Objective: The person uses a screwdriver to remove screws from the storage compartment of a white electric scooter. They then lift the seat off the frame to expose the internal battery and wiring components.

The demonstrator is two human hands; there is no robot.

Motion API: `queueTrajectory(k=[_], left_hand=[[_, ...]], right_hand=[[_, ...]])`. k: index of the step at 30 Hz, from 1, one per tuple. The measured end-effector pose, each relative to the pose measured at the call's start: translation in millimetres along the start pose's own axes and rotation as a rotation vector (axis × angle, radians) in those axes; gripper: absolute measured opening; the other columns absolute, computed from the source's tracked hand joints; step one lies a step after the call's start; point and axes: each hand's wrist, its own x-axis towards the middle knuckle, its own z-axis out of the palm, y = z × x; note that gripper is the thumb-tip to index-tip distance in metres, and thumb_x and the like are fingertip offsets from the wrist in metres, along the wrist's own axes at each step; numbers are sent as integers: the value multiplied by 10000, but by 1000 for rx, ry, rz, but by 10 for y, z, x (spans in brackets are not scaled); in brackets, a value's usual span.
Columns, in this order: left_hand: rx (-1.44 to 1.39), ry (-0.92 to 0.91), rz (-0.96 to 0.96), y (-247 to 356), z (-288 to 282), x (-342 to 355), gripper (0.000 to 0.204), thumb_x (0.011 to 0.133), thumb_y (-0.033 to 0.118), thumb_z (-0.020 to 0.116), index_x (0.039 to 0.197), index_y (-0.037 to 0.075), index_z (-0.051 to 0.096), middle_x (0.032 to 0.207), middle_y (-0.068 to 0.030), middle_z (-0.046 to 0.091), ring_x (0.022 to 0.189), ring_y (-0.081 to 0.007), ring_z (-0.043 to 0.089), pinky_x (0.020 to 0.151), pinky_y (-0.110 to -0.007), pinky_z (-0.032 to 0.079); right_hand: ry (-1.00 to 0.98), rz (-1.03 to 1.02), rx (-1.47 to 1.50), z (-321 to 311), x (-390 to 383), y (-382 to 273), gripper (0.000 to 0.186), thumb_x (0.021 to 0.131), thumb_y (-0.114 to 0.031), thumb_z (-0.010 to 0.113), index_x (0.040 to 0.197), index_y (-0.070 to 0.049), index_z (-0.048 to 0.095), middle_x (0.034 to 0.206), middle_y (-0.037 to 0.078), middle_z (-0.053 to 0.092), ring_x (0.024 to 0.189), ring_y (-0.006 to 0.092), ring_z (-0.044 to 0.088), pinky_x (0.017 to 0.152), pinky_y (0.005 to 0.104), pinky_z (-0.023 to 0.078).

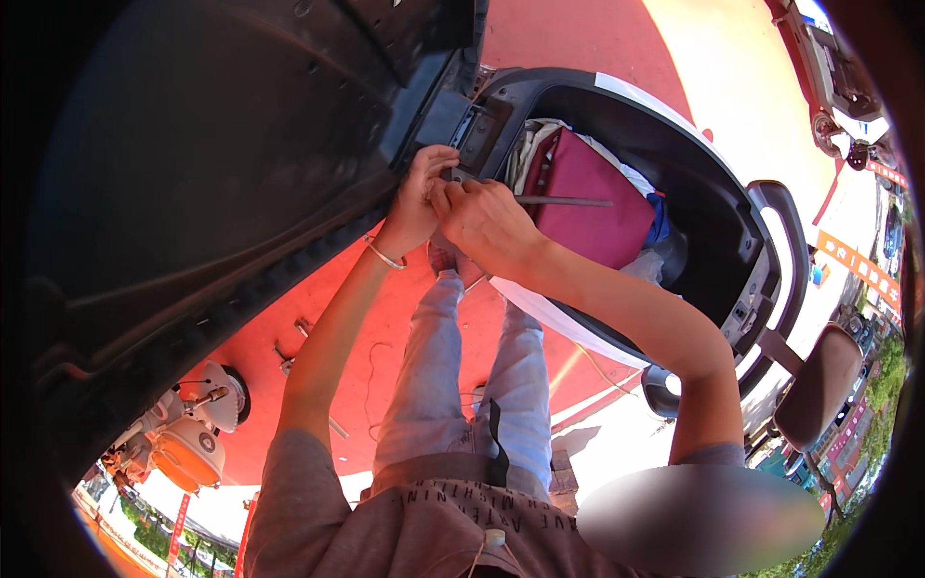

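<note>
Grey rod (578, 201) rightward from the hands (487, 220)

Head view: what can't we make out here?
Head view:
- Part of the thin rod near the fingers: hidden by the right hand.
- Left hand's fingertip contact: partly covered by the right hand.
- What lies under the maroon item: covered by it.
- Black raised panel's far extent: cut off by the dark fisheye rim.
- Lower right: blurred patch, contents unreadable.

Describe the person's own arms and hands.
The left hand and right hand are gloveless. A thin, pale bracelet circles the left wrist; none shows on the right. Short greyish sleeves leave both forearms bare.
</note>
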Motion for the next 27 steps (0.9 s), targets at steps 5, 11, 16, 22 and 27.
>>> queueTrajectory(k=[5, 11, 16, 22, 27], left_hand=[[246, 146, -98, 729, 106, -123, 331, 856, 0, 457, 1186, 13, 453, 1146, -119, 517, 1072, -170, 494, 917, -278, 391], [1129, -85, 658, 696, 508, 757, 206, 828, 175, 546, 974, 36, 587, 1039, -104, 567, 1023, -282, 488, 890, -353, 378], [1035, -212, 282, 610, 373, 405, 159, 850, 183, 515, 856, 39, 579, 885, -91, 563, 862, -267, 517, 794, -377, 403], [1040, -171, -5, 683, 555, 46, 194, 879, 197, 475, 852, 5, 470, 661, -140, 569, 635, -332, 564, 603, -403, 450], [175, -95, -342, 410, 592, 182, 237, 878, 181, 469, 823, -37, 394, 551, -152, 595, 583, -287, 626, 489, -347, 487]], right_hand=[[119, 65, 280, -5, -601, -132, 172, 664, -102, 616, 792, -10, 549, 864, 73, 502, 774, 206, 486, 675, 288, 441], [282, 228, 384, 68, -1161, -27, 165, 672, -33, 669, 777, 35, 562, 1019, 68, 549, 792, 262, 497, 657, 330, 447], [385, 723, 250, -83, -1479, 469, 227, 820, -222, 601, 894, -8, 616, 848, 101, 599, 790, 239, 519, 670, 354, 423], [297, 977, 1103, -71, -724, 646, 180, 838, -155, 575, 830, 22, 607, 609, 85, 562, 477, 135, 500, 464, 292, 393], [231, 790, 882, 75, -757, 670, 151, 813, -66, 555, 879, 64, 594, 676, 68, 609, 587, 156, 573, 564, 256, 458]])
